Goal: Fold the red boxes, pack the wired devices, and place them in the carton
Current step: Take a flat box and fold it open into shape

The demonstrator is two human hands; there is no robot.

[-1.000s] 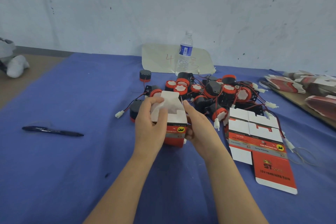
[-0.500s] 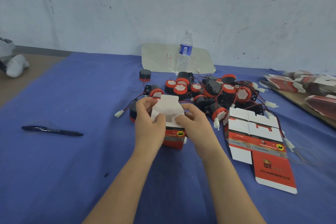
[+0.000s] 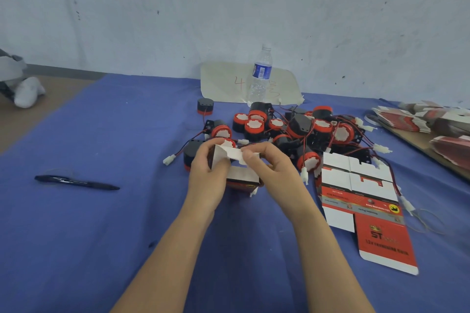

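Head view: the left hand [image 3: 207, 175] and right hand [image 3: 273, 173] pinch the white flap [image 3: 232, 154] of a red box [image 3: 243, 181] before a pile of wired devices [image 3: 295, 129] on blue cloth [image 3: 89, 223].

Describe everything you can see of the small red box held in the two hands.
The red box is a carton of thin printed card, red and black outside, plain white inside. It stands partly folded in front of the pile of wired devices, over the blue cloth. Its white top flap is raised and bent. The left hand grips its left side and the flap's edge; the right hand pinches the flap from the right. A small white bit juts from its lower right corner.
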